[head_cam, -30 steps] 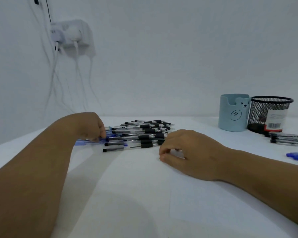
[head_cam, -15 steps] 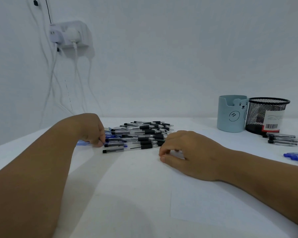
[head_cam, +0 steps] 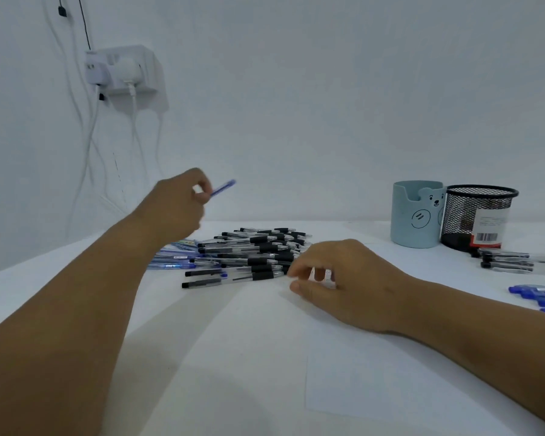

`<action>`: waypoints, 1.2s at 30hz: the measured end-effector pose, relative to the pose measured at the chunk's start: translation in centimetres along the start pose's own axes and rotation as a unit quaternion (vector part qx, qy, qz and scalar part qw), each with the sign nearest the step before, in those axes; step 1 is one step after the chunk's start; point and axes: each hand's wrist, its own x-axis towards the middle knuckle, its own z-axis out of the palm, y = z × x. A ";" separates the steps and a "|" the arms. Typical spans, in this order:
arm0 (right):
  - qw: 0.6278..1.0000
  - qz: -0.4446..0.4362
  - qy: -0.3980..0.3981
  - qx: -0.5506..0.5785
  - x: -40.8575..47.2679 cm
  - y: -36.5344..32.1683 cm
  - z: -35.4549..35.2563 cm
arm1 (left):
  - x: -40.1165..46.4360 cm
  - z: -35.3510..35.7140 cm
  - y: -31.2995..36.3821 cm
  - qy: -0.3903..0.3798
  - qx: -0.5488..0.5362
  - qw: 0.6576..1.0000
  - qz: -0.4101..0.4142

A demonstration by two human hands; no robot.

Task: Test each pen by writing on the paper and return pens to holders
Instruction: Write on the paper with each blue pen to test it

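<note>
Pen point(head_cam: 223, 187) (blue) now aloft.

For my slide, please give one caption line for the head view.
Left hand lifts a blue pen above the pen pile; right hand rests on the table.

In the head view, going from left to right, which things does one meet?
Wall socket → left hand holding a blue pen → pile of black pens → right hand → blue holder → mesh holder.

Black wire-mesh cup point(head_cam: 479, 215) — metal; blue cup point(head_cam: 417, 215) — smooth matt plastic; pens point(head_cam: 249, 256) clear glossy plastic; matt paper point(head_cam: 375, 388).
</note>
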 end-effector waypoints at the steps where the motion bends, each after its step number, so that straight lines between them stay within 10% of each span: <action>1: 0.997 0.039 0.046 0.048 0.0 0.0 -0.2 | -0.5 0.8 1.0 -0.028 -0.020 0.999 0.035; 5: 0.950 0.178 0.182 0.181 0.4 1.2 -1.5 | -2.4 4.4 4.3 -0.118 -0.019 0.979 0.165; 25: 0.863 0.256 0.162 0.404 0.0 0.3 -2.8 | -4.4 9.1 5.8 -0.134 0.020 0.940 0.314; 36: 0.827 0.239 0.253 0.440 -0.1 1.1 -3.8 | -3.6 6.5 4.9 -0.256 0.013 0.956 0.140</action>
